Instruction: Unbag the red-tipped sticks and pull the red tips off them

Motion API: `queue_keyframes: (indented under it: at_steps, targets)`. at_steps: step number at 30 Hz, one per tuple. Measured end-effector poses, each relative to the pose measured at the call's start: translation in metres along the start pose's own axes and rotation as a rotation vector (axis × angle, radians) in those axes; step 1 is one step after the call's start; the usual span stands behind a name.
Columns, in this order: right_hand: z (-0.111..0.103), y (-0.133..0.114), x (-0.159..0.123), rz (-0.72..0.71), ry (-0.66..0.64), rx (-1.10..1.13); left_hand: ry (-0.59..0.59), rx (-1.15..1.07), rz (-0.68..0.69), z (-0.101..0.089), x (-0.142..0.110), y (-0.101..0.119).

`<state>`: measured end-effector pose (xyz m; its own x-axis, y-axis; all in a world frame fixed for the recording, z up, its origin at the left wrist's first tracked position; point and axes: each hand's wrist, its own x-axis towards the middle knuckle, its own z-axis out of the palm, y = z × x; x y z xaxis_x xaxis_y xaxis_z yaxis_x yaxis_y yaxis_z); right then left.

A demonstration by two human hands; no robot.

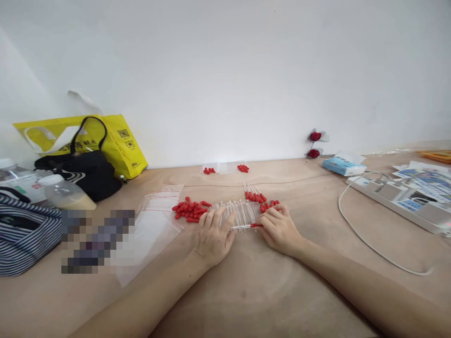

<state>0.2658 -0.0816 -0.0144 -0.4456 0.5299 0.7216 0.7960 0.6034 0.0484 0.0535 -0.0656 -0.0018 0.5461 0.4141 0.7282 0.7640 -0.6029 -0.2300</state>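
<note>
A thin glass dropper (240, 227) lies crosswise between my hands, with a red rubber bulb at its right end. My left hand (213, 237) has its thumb and index finger closed at the tube's left end, while its other fingers rest over the glass tubes. The fingers of my right hand (278, 227) pinch the red bulb (257, 225). Behind the dropper, many loose glass tubes (243, 211) lie side by side. A pile of red bulbs (188, 210) sits beyond my left hand. Several tubes fitted with red bulbs (255, 196) lie behind my right hand.
Clear zip bags (158, 206) lie at left. Small bags with red bulbs (209, 171) rest near the wall. Farther left are a yellow bag (120, 145), a black bag (95, 176) and a bottle (66, 192). A tissue pack (343, 165) and corded power strip (387, 202) stand right.
</note>
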Motion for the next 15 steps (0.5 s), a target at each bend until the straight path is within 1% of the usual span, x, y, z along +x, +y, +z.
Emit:
queue_keyframes:
  at_steps: [2, 5, 9, 12, 15]
  targets:
    - [0.002, -0.007, 0.001, -0.036, 0.026, 0.015, 0.024, -0.002, 0.057, 0.001, 0.001, 0.003]
    - [0.005, -0.011, 0.004, -0.064, 0.043, 0.033, 0.021, -0.035, 0.139, 0.004, 0.001, 0.006]
    - [0.005, -0.012, 0.005, -0.096, 0.044, 0.031, 0.002, -0.05, 0.178, 0.008, 0.0, 0.008]
    - [0.006, -0.013, 0.006, -0.075, 0.046, 0.018, -0.009, -0.074, 0.195, 0.011, 0.001, 0.008]
    - [0.007, -0.014, 0.005, -0.035, 0.046, -0.005, 0.023, -0.072, 0.228, 0.015, 0.003, 0.007]
